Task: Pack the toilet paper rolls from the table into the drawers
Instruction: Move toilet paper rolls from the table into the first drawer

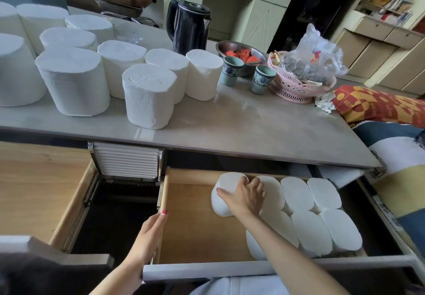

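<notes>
Several white toilet paper rolls [148,94] stand upright on the grey table [241,124], mostly at its left. Below, the right wooden drawer [195,230] is pulled out and holds several rolls [322,221] packed along its right side. My right hand [246,197] grips one tilted roll [224,193] at the drawer's back, just left of the packed ones. My left hand [149,237] holds the drawer's left side wall, thumb on its top edge. The left drawer [39,193] is also pulled out and shows bare wood.
A black kettle [188,26], a steel bowl of red pieces [241,55], two ceramic cups [262,82] and a pink basket with a plastic bag [299,83] sit at the table's back right. A patterned cushion [379,108] lies at the right edge.
</notes>
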